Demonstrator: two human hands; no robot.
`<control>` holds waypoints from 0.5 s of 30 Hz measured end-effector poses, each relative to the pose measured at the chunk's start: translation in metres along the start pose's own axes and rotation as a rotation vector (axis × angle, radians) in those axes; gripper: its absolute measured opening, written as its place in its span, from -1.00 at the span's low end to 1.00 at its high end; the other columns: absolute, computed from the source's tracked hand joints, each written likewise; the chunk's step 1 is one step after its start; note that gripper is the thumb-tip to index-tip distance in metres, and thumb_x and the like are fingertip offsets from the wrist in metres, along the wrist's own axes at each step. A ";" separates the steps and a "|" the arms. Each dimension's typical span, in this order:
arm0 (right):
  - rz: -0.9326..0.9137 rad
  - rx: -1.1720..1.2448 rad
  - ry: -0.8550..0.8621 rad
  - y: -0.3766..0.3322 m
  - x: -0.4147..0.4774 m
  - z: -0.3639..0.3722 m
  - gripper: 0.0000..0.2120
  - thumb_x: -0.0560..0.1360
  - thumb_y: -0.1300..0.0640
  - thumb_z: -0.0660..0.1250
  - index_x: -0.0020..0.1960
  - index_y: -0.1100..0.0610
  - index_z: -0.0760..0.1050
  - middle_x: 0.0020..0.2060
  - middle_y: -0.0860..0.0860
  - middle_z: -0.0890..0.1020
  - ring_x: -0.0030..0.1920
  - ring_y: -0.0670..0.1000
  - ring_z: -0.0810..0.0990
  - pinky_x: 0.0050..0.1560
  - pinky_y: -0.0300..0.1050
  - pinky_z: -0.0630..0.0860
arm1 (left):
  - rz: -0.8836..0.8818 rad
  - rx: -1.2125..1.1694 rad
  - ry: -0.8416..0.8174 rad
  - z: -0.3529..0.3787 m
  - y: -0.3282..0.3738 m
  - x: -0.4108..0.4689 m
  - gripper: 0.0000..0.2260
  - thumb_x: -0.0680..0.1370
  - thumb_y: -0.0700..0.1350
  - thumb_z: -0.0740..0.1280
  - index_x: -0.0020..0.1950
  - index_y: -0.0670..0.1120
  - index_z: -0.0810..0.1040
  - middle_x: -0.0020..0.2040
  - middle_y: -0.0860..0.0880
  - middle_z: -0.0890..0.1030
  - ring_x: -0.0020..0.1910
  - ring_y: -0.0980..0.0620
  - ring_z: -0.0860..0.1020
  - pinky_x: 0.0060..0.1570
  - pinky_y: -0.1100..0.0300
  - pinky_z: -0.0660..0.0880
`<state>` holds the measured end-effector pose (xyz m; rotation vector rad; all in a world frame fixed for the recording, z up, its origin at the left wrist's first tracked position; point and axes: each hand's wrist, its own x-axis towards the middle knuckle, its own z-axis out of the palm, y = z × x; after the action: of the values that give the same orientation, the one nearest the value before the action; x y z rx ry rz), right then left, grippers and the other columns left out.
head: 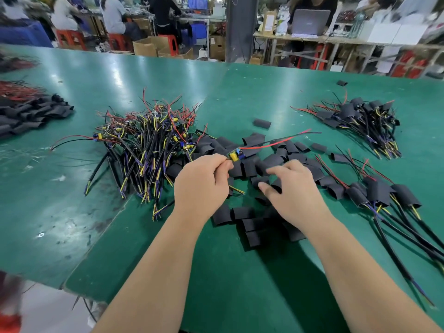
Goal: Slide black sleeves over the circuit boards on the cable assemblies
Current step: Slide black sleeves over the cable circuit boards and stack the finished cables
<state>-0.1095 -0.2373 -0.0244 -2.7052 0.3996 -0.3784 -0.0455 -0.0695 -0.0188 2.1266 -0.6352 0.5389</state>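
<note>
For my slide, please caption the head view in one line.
Left hand pinches a green circuit board with red wire; right hand reaches toward loose black sleeves.

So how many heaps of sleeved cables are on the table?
3: far-right pile, near-right pile, left-edge pile; others may be hidden or blurred.

One bare circuit board (235,155) with red lead is held above a heap of flattened black sleeves (248,168); unsleeved cable assemblies (149,140) are piled left, sleeved assemblies (360,116) right.
</note>
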 end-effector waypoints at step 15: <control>-0.322 -0.118 -0.494 -0.041 -0.001 -0.018 -0.72 0.38 0.15 0.45 0.05 0.04 0.49 -0.02 0.00 0.44 0.00 0.09 0.50 0.03 0.02 0.51 | -0.008 -0.024 0.068 -0.002 -0.007 0.000 -0.84 0.58 -0.17 0.28 -0.11 -0.13 0.64 -0.26 -0.02 0.64 -0.28 -0.10 0.54 -0.24 -0.04 0.47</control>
<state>-0.1071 -0.2058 0.0078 -2.8497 -0.1597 0.2427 -0.0422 -0.0640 -0.0216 2.0788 -0.5919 0.5933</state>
